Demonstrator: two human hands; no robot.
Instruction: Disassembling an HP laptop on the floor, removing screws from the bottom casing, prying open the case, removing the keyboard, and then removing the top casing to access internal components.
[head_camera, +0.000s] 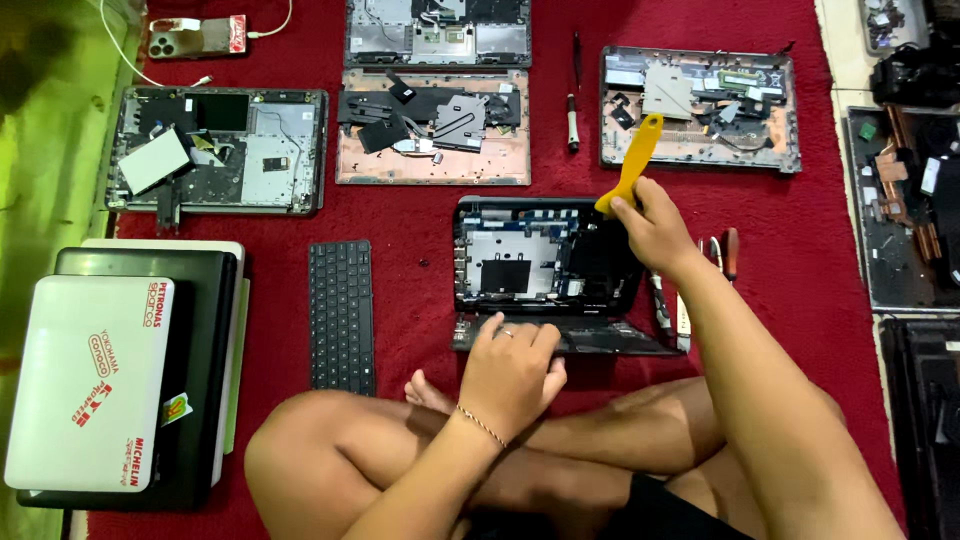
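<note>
brushing out an opened laptop on the red mat

the right hand (652, 222) has its fingers closed round a yellow-handled brush (630, 165), held over the opened laptop's (545, 270) far right corner; short, light strokes would probably serve best (bristles are hidden). the left hand (512, 372) lies palm down, fingers loosely spread, on the laptop's near edge, gripping nothing, just bracing it. a black keyboard (341, 315) lies alongside.

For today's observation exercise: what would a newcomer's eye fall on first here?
The red mat, strewn with opened laptops. At its centre lies one opened laptop: the left hand presses its near edge, and the right hand holds a yellow brush over it. A stack of closed laptops sits far left.
</note>
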